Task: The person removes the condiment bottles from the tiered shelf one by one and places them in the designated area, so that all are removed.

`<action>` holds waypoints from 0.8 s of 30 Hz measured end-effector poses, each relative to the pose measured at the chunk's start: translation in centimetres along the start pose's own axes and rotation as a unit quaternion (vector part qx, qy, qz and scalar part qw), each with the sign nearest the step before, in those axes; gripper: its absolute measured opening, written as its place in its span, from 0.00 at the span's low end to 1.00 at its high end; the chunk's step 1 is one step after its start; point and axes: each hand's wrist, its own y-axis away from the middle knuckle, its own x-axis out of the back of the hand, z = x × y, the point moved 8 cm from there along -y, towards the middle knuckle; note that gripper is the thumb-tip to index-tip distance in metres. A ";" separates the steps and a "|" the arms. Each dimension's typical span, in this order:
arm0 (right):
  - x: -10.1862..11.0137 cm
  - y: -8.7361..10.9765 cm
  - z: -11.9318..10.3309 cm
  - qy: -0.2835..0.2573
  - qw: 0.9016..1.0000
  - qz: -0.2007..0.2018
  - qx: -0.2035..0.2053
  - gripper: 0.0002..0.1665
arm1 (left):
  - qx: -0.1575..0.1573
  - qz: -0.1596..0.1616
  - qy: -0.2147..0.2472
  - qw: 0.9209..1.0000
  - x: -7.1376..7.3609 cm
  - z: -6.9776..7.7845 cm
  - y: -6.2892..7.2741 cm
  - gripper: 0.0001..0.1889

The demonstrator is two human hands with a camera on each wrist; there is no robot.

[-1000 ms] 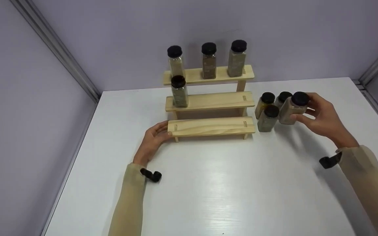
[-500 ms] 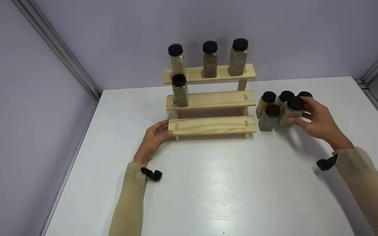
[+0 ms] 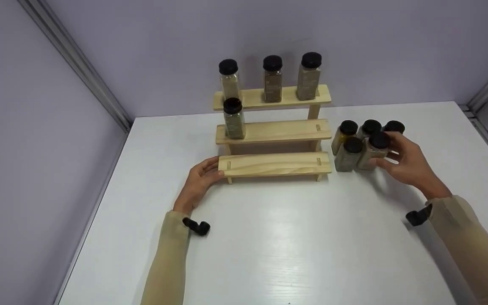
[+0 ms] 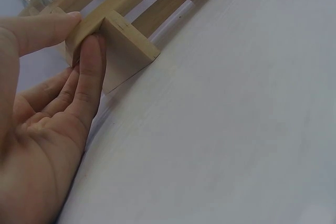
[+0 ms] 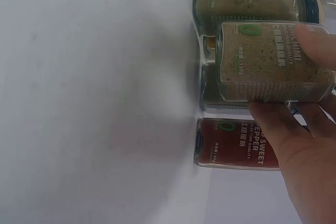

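At the left end of the three-tier wooden spice rack [image 3: 273,164], my left hand [image 3: 197,184] pinches the lowest shelf, thumb on its upper edge and fingers beneath, as the left wrist view shows. My right hand [image 3: 411,163] grips a black-capped glass spice jar [image 3: 370,159] of speckled brown seasoning, thumb on one side and fingers on the other. This jar stands nearly upright among others right of the rack: a grey-green jar [image 3: 347,160], a yellow one [image 3: 341,140] and two behind. From the right wrist, a red sweet pepper jar [image 5: 236,142] shows beside it.
On the top shelf [image 3: 254,97] stand three spice jars, spaced apart. One greenish jar [image 3: 234,120] occupies the left of the middle shelf [image 3: 284,130]. A pale wall [image 3: 163,55] rises behind the white table [image 3: 269,237].
My right hand has carried its jar left and down toward the front of the group, uncovering another black cap behind it. The left hand keeps its hold on the rack.
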 end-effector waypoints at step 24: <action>-0.6 0.6 1.4 -0.013 1.000 -0.022 0.005 0.38 | -0.006 -0.008 0.000 1.000 0.0 -0.1 0.0 0.33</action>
